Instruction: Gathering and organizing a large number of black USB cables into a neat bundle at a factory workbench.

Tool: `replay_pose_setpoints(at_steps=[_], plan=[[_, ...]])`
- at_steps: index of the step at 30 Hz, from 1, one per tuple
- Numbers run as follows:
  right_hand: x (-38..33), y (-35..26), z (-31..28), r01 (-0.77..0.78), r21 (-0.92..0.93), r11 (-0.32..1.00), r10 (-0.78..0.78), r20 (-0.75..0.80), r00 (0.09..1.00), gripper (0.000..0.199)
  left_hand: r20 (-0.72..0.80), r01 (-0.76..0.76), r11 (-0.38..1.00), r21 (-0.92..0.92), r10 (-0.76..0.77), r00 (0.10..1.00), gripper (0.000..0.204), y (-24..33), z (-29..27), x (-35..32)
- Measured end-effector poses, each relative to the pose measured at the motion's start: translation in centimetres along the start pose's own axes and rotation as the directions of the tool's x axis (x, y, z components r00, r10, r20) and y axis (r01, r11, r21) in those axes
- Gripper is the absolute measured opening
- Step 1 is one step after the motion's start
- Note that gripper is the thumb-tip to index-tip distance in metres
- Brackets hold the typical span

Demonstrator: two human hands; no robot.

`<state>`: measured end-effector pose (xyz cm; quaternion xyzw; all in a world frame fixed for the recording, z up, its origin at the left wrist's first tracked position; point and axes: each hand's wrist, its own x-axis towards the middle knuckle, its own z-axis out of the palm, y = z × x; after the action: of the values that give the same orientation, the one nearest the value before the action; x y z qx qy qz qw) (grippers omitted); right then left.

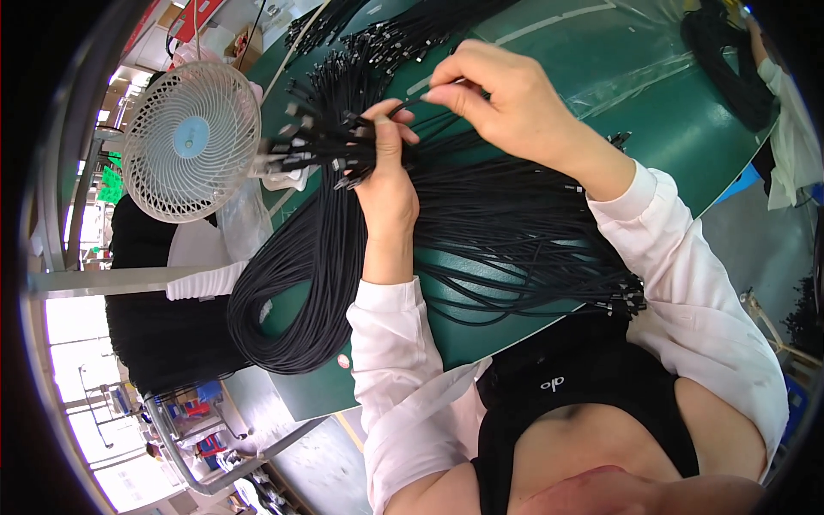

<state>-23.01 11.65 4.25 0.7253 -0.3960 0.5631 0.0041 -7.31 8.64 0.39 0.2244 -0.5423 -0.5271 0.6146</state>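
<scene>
My left hand [388, 176] grips a thick bundle of black cables [322, 150] just behind their plug ends, which fan out to the left. The bundle hangs down in a long loop [292, 300] over the green table [635, 94]. My right hand [502, 99] pinches one thin black cable between thumb and fingertips, just above and right of the left hand. A loose spread of black cables [515, 223] lies across the table under my right forearm, its plugs ending near the table edge [622, 296].
A white table fan [190, 142] stands at the table's left edge. More black cables with plugs [386, 39] lie at the far side. Clear plastic sheeting [635, 60] covers the far right. Another person in white [785, 112] handles a black coil at the upper right.
</scene>
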Motion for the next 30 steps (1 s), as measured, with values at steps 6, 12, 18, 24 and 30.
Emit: replay_pose_setpoints(at_steps=[6, 12, 18, 24, 30], plan=[[1.4, 0.4, -4.0, 0.147, -0.503, 0.852, -0.074, 0.162, 0.984, 0.01, -0.109, -0.109, 0.991, 0.078, 0.117, 0.987, 0.02, -0.2, -1.0, 0.9], [1.9, -1.5, -7.0, 0.207, -0.673, 0.71, 0.049, 0.34, 0.939, 0.029, 0.166, 0.19, 0.977, -0.097, -0.172, 0.971, 0.02, -0.7, -0.7, 0.1], [0.9, -1.1, -0.9, 0.019, -0.074, 0.997, 0.003, 0.292, 0.957, 0.026, 0.086, 0.174, 0.982, -0.08, -0.167, 0.982, 0.012, -0.9, 0.1, -0.4], [0.2, 0.8, 0.9, -0.488, 0.401, 0.775, 0.362, 0.351, 0.863, 0.016, 0.119, 0.152, 0.98, -0.126, -0.137, 0.983, 0.01, -0.9, -0.4, 0.1], [-0.9, -0.4, 3.2, -0.55, 0.496, 0.672, 0.468, 0.291, 0.834, 0.016, 0.021, 0.185, 0.973, -0.14, -0.184, 0.983, 0.013, -0.9, 0.5, -0.4]])
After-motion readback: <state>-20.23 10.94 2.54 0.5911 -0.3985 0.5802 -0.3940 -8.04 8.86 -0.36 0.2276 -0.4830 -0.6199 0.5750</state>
